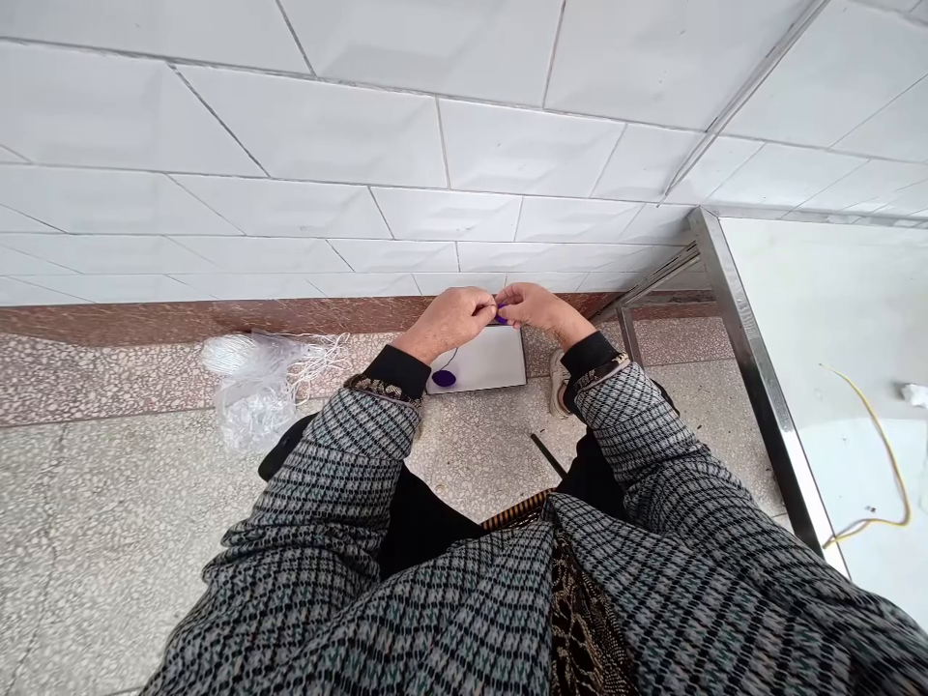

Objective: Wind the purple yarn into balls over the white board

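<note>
My left hand [453, 319] and my right hand [533, 307] meet in front of me, fingertips almost touching. Between them is a small purple yarn piece [501, 314], mostly hidden by the fingers and pinched in my right hand. The left thumb and forefinger are closed at its edge, on something thin that I cannot make out. Below my left hand lies a small purple ball of yarn [445, 378], on a white rectangular board [487, 360] with dark edges. A dark strand rises from the ball towards my hands.
On the floor to the left are a clear plastic bag [257, 411] and white cords [319, 362]. A metal-framed table [754, 319] stands at the right, with a yellow cord [888, 445] on it. A white tiled wall [406, 135] rises just ahead.
</note>
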{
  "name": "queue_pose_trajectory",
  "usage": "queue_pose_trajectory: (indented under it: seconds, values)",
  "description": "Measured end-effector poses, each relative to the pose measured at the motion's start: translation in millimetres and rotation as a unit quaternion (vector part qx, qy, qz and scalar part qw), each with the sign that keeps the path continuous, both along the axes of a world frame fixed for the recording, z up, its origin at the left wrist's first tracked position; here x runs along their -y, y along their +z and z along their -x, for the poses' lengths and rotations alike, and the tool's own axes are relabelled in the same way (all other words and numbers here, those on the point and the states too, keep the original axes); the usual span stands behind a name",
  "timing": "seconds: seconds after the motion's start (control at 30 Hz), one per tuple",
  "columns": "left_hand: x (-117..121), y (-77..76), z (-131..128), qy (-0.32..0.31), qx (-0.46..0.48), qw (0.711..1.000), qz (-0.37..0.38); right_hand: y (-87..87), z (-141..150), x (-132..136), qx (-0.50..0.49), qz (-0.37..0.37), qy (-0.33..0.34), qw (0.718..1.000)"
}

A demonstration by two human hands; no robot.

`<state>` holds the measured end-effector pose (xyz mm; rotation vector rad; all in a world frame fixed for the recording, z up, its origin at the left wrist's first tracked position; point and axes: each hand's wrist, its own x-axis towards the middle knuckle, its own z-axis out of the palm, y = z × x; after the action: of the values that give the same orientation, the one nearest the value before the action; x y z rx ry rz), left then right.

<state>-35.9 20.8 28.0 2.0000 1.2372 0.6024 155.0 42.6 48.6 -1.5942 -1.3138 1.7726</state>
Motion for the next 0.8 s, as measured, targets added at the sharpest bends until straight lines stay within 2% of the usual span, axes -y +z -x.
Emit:
queue_pose_trajectory:
  seconds: [0.13,0.27,0.4,0.53,0.63,0.7,0.8]
  values:
    - [3,-3.0,-5,-0.027,0.004,1.0,0.008,4.0,-1,-3,-0.095,0.034,-0.124,0.987]
    - [2,-8.0,-5,-0.043,0.002,0.999,0.02,6.4,-3,-4,-0.184,0.068,-0.153,0.969]
    - [-3,-10.8,1,-0.029,-0.026,0.998,0.056,10.8,-6,1,-0.187,0.062,-0.088,0.976]
    - [-6,-8.5,7,0.005,-0.032,0.995,0.09,15.2,-6,6,-0.115,0.037,0.043,0.992]
    - [-6,-5.9,8,0.009,-0.038,0.996,0.079,12.5,-4,8,-0.049,0.012,0.122,0.991]
    - [-6,-4.5,7,0.002,-0.034,0.998,0.059,7.9,-2,8,-0.014,0.004,0.124,0.992]
    - [-4,-2.1,3,0.0,-0.027,0.999,0.035,0.5,-1,5,0.02,-0.009,0.084,0.996]
